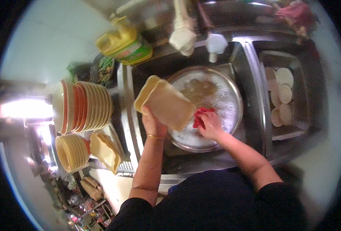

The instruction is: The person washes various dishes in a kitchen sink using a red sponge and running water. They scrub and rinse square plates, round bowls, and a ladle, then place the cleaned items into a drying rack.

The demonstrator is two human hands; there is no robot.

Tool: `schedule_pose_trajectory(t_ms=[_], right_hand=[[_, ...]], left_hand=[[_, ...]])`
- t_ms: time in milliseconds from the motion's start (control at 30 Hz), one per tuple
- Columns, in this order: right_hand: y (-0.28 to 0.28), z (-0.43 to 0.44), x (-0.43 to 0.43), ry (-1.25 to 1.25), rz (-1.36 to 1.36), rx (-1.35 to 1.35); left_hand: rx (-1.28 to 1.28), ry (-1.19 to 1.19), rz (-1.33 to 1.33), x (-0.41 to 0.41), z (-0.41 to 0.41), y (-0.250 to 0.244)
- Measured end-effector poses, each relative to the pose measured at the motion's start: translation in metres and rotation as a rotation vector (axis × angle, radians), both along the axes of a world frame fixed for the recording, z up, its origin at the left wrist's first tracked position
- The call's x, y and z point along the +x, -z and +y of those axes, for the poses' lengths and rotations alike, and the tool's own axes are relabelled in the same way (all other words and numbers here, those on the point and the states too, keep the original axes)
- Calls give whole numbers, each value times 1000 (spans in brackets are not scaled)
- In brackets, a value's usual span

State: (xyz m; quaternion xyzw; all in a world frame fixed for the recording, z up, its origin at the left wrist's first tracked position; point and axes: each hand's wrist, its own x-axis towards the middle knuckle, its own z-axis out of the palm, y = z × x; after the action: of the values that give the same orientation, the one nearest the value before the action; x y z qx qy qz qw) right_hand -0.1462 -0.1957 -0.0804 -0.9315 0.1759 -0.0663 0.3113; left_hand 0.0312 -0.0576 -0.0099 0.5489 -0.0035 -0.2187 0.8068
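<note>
My left hand [154,124] grips two rectangular cream trays or dishes [169,104], one overlapping the other, above the left side of a round metal basin [241,106]. Bunched in my right hand [209,124] is a red cloth [199,117], close to the lower right corner of the dishes. Foamy, brownish water [200,89] fills the basin, which sits in a steel sink. The fingers of my left hand are partly hidden behind the dishes.
Stacked plates [92,106], stacked bowls [72,153] and cream dishes [105,150] stand left of the sink. A yellow-green jug [127,43] is behind. Two taps [183,37] overhang the basin. Small plates [284,76] lie in the right sink, beyond a steel divider [258,80].
</note>
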Motion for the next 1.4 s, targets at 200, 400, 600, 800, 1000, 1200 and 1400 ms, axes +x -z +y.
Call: schedule_pose_trajectory(t_ms=[200,400,600,800,1000,1200,1400], right_hand=[[-32,10,-1,557,-525,1396],[-88,-89,-88,909,-726,1427],[-78,-124,-100,1054,-972,1165],[-58,-195,-175,1517,-1041,1072],[11,-222,-228,1624,-1018,1177],[43,-222,-222,1373,-839,1678],[-19,-178,-197,1281,-621,1117]], left_hand=[[-124,184,262,-40,-14,5],[10,698,160,-82,-47,-27],[-64,741,74,-102,-194,2],[-38,1027,316,-134,-230,22],[-44,1049,89,-182,-221,29],[336,734,139,-212,-208,76],[459,732,400,-238,-200,45]])
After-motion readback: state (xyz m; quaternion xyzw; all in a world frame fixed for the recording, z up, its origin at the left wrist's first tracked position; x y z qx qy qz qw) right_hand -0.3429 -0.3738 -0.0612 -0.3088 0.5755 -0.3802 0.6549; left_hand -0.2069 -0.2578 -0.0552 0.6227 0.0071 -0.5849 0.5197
